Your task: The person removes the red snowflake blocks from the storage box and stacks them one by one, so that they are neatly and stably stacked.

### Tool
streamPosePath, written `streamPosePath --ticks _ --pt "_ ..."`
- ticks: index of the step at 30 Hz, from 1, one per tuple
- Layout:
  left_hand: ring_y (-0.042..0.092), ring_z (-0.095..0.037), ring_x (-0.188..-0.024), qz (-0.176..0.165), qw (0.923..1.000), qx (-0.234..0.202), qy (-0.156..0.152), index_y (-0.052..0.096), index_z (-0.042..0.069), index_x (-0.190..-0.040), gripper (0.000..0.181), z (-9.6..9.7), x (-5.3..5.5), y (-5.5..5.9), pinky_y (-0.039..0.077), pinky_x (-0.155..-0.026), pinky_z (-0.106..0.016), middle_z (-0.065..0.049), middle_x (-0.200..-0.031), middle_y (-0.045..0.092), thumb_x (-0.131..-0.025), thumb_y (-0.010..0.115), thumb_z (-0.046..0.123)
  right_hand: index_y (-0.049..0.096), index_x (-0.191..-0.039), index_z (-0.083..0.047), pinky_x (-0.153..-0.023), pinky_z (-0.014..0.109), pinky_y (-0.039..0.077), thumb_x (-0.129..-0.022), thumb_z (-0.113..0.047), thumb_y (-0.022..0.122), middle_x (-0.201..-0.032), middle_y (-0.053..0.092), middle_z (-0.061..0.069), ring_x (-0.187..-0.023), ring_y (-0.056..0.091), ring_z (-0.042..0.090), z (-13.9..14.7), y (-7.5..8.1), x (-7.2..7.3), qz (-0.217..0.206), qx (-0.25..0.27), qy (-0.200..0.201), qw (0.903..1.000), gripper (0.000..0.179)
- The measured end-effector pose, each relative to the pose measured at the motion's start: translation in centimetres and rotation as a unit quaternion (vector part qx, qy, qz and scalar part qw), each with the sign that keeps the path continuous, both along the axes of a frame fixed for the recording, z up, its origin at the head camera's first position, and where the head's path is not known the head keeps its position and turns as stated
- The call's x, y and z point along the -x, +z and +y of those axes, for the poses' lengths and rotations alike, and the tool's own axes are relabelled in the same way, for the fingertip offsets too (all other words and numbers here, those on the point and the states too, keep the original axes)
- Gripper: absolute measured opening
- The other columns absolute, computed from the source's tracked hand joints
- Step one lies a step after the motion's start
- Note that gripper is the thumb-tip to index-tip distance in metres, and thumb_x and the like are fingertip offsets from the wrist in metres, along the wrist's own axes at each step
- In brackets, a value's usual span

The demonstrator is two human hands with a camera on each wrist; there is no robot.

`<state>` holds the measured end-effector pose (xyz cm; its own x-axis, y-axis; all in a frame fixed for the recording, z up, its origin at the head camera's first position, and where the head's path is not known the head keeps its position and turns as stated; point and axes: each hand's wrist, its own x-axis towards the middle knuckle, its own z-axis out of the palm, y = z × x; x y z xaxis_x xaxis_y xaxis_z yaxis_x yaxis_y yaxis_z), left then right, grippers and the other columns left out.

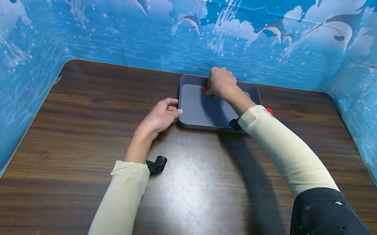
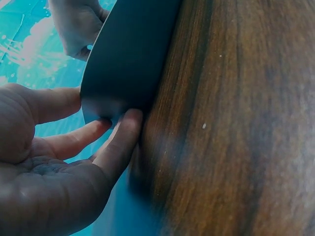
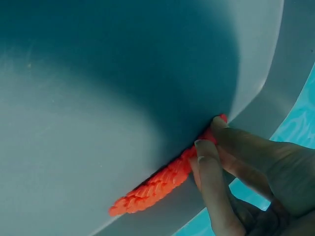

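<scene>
A grey rectangular tray (image 1: 194, 111) lies near the back of the table. My left hand (image 1: 162, 114) holds its left end. In the left wrist view, the left hand (image 2: 54, 162) has one digit at the rim and other fingertips low against the tray's outer wall (image 2: 128, 59). My right hand (image 1: 222, 81) reaches over the tray's far side and pinches a red, bumpy-textured piece (image 1: 205, 90). Seen from the right wrist, this red piece (image 3: 152, 191) stands edge-on along the inner wall, with the right hand's fingers (image 3: 209, 169) at one end; its full shape is hidden.
Another red thing (image 1: 270, 111) shows beside the tray's right end, partly behind the sleeve. A small pale thing inside the tray is mostly covered by the right forearm. A blue dolphin-print curtain (image 1: 165, 28) rises close behind the brown wooden table (image 1: 86, 101).
</scene>
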<state>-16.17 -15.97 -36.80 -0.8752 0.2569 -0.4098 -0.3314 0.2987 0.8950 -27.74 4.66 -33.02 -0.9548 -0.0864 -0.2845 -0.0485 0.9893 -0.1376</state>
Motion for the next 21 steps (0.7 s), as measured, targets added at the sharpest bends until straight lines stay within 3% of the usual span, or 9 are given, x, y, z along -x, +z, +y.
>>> streamPosePath --ticks 4,10,16,21 --pt "0.059 -0.039 -0.141 0.002 1.0 0.002 -0.003 0.031 0.007 -0.168 0.058 0.0 0.0 0.0 0.049 -0.122 -0.05 -0.024 -0.158 0.049 -0.115 0.052 0.017 0.078 -0.103 -0.008 -0.081 0.048 0.065 -0.092 -0.025 0.088 -0.107 0.076 0.011 -0.098 0.069 0.032 -0.2 0.0 -0.1 0.017 -0.036 0.015 0.9991 0.023" --pt "0.058 -0.038 -0.141 0.004 0.9999 0.009 -0.007 0.031 0.008 -0.169 0.058 0.0 0.0 0.0 0.049 -0.122 -0.051 -0.023 -0.159 0.049 -0.115 0.052 0.018 0.075 -0.098 -0.007 -0.075 0.046 0.065 -0.088 -0.026 0.092 -0.1 0.073 0.011 -0.091 0.068 0.03 0.0 0.1 -0.1 0.026 -0.028 0.011 0.9992 0.028" --pt "0.059 -0.038 -0.14 0.004 0.9999 0.014 -0.005 0.031 0.008 -0.168 0.058 0.1 0.1 0.1 0.05 -0.122 -0.051 -0.023 -0.158 0.05 -0.115 0.052 0.018 0.077 -0.089 -0.005 -0.062 0.033 0.059 -0.089 -0.015 0.091 -0.083 0.077 0.011 -0.068 0.071 0.021 0.8 0.3 0.1 0.001 0.072 0.011 0.9974 0.017" --pt "0.06 -0.038 -0.139 0.003 0.9999 0.014 -0.002 0.032 0.008 -0.168 0.058 0.0 0.1 0.0 0.05 -0.121 -0.051 -0.022 -0.158 0.05 -0.115 0.053 0.019 0.078 -0.097 0.001 -0.073 0.033 0.07 -0.094 -0.007 0.084 -0.085 0.077 0.012 -0.066 0.077 0.017 1.4 0.4 0.3 -0.058 0.182 -0.022 0.9813 0.011"
